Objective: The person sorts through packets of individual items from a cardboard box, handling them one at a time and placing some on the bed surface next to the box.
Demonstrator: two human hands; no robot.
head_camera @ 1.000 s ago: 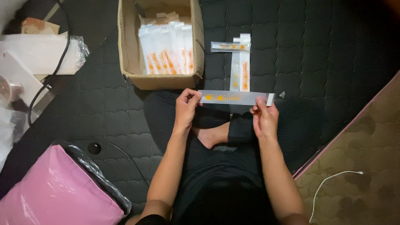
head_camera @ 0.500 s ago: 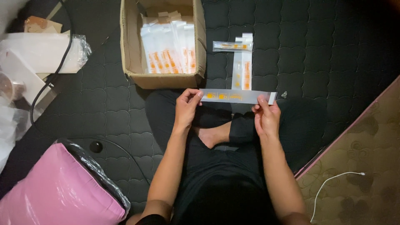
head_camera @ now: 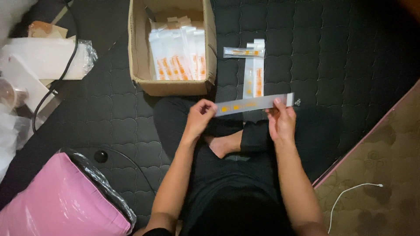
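Note:
I sit cross-legged on a dark quilted mat. A long, narrow clear packet with orange print [head_camera: 253,104] is stretched level between my hands, above my knees. My left hand [head_camera: 199,119] pinches its left end. My right hand [head_camera: 281,121] grips its right end with the thumb on top. Just beyond it, three similar packets [head_camera: 253,70] lie on the mat, one crosswise on top of the other two. An open cardboard box [head_camera: 139,65] stands ahead of me, holding several upright packets of the same kind [head_camera: 178,54].
A pink bag in black plastic [head_camera: 61,201] sits at the lower left. White packaging [head_camera: 46,57], a black cable [head_camera: 61,74] and a clear cup [head_camera: 11,94] lie at the left. At the right the mat ends at a pink-edged brown mattress [head_camera: 376,175] with a white cable [head_camera: 350,194].
The packet stays held between both hands; its right end has tilted slightly upward. The view has barely shifted.

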